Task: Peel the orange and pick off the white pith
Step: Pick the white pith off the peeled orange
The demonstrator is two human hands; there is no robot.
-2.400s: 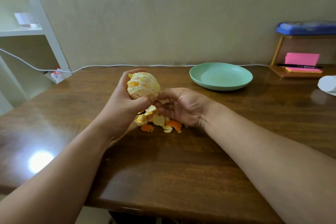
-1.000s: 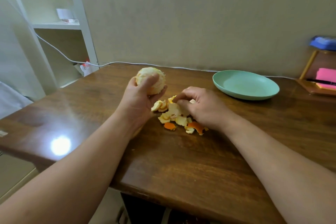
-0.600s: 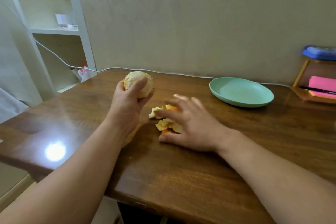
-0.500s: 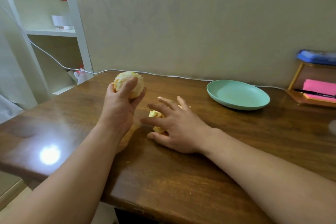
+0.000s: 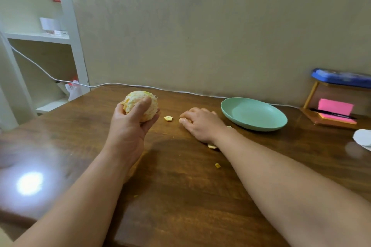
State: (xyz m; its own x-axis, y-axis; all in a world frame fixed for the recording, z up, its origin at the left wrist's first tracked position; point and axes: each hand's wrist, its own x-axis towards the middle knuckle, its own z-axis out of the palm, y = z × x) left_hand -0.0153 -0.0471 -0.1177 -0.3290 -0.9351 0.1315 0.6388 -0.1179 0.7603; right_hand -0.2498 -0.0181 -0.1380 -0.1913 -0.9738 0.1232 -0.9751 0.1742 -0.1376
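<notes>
My left hand grips the peeled orange, pale with white pith, lifted a little above the wooden table. My right hand lies palm down on the table just left of the green plate, fingers curled over the orange peels, which it mostly hides. A yellow edge shows at its fingertips. One loose peel piece lies between the hands, another peeks out under the right wrist, and a small crumb sits nearer me.
A white cable runs along the wall behind the table. At the far right are a wooden stand with pink sticky notes, a pen and a blue case. A white object is at the right edge. White shelves stand left.
My right hand swept the peel pile rightward toward the green plate and curled over it, leaving a few scraps behind. The left hand kept hold of the orange.
</notes>
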